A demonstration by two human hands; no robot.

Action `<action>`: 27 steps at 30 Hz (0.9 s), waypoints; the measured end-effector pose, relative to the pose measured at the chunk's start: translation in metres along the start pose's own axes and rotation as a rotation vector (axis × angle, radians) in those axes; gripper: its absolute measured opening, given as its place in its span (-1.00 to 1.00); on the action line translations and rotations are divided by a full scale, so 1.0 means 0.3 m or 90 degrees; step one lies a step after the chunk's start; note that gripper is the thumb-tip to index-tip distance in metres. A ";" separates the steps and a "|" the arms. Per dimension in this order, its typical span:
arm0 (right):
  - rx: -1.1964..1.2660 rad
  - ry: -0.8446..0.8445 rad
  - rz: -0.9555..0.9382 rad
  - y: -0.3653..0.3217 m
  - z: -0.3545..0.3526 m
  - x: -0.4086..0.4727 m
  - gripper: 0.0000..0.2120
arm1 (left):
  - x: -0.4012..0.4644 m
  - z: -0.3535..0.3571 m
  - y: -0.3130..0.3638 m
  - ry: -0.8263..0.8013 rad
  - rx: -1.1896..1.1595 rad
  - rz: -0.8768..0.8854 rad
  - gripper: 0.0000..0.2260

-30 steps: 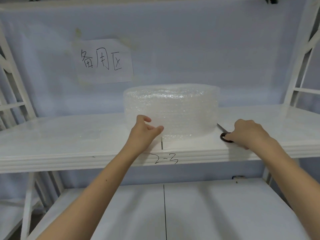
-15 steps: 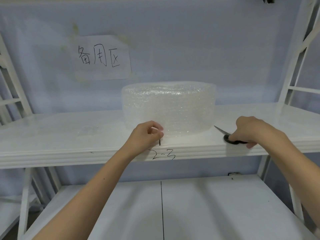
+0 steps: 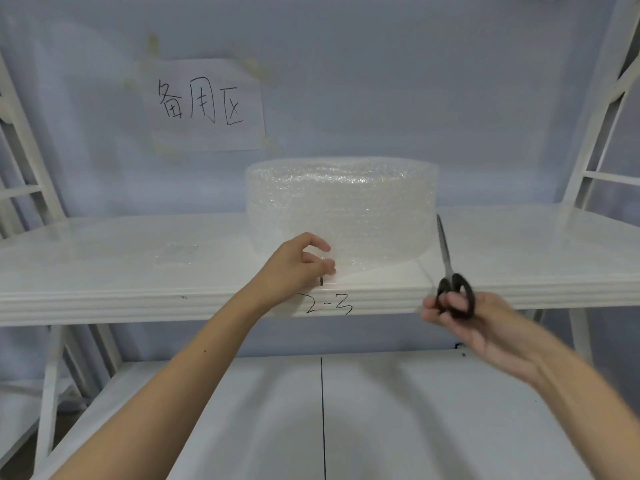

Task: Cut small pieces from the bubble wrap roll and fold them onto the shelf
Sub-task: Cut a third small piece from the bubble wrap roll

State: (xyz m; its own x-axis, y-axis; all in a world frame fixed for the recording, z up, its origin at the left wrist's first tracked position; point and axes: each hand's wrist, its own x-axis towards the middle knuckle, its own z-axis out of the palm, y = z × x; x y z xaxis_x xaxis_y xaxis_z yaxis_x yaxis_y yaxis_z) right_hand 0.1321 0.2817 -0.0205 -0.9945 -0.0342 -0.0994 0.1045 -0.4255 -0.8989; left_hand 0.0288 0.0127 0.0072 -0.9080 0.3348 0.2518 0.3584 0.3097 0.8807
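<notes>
A wide roll of clear bubble wrap [image 3: 343, 209] stands on end in the middle of the white shelf [image 3: 104, 271]. My left hand [image 3: 298, 265] pinches the loose end of the wrap at the roll's lower front, just above the shelf edge. My right hand [image 3: 464, 317] holds black-handled scissors [image 3: 450, 275] in front of the shelf edge, to the right of the roll. The blades point up and look closed. A thin sheet of wrap stretches between the roll and my left fingers.
A paper sign with handwritten characters [image 3: 204, 105] is taped to the back wall. "2-3" [image 3: 329, 306] is written on the shelf's front edge. A lower white shelf [image 3: 398, 410] lies below my arms. White frame posts [image 3: 595, 133] stand at both sides.
My right hand has lifted the scissors off the shelf and pulled them back, blades now pointing up. My left hand went from reaching at the roll to pinching its loose end.
</notes>
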 end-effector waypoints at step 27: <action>-0.070 -0.259 0.061 0.315 0.184 0.026 -0.39 | -0.076 0.063 0.079 0.108 0.027 -0.025 -0.77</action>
State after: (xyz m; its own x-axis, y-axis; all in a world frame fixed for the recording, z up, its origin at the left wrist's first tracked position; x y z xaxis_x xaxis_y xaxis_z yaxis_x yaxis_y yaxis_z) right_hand 0.1337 0.1914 -0.0828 -0.9012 -0.4324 -0.0285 0.1760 -0.3053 -0.9358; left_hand 0.0620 0.0293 0.0147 -0.9437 0.1678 0.2851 0.3278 0.3576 0.8745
